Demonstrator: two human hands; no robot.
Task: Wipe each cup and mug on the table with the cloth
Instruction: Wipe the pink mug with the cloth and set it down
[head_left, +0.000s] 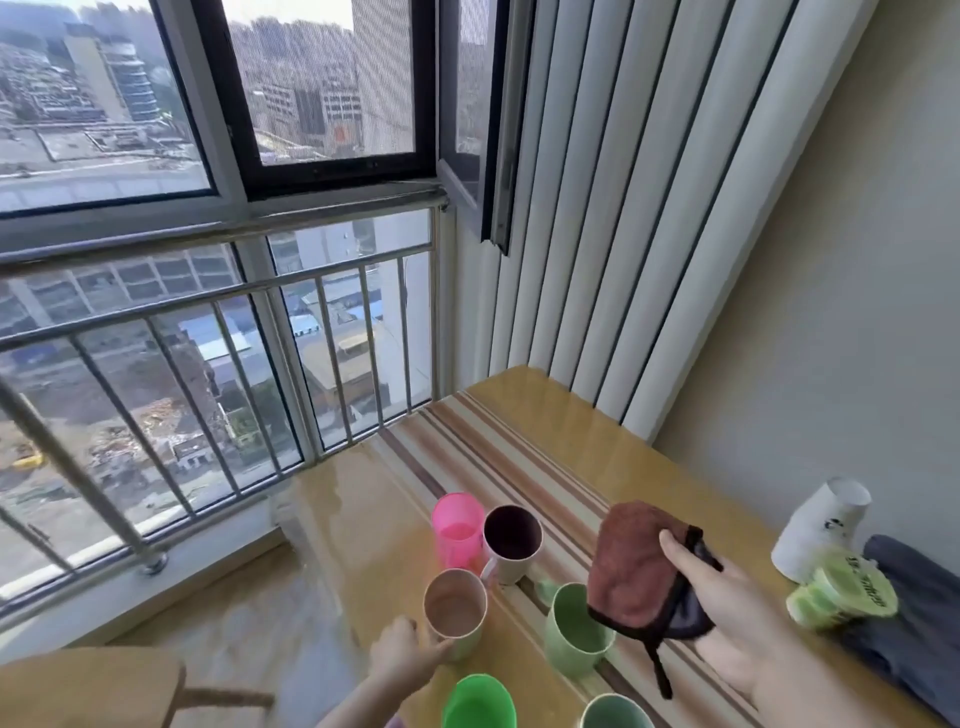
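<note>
Head view shows us the wooden surface (613, 447) with its striped runner, and we take the beige cup (457, 613) as our landmark. Our left hand (402, 652) reaches that cup from the near side, its fingertips touching the cup's lower wall; the grip is loosely curled, and we cannot tell whether it has closed around the cup. Just beyond the beige cup stands the pink cup (457, 530), and touching the pink cup on its right is the white mug (513, 540) with a dark inside. To the right of the beige cup sits the pale green mug (576, 631). Nearer to us than the beige cup, at the bottom edge, are the bright green cup (479, 702) and, further right, the dark green cup (615, 713), both cut off by the frame. Our right hand (727, 608) hovers above the surface, right of the pale green mug, its grip closed on the reddish-brown cloth (636, 564), which is bunched over the fingers and partly overlaps that mug's rim in our line of sight. Far right of the beige cup, near the wall, a white bottle (821, 530) lies tilted beside a green packet (844, 597) and a folded grey fabric (914, 618).
</note>
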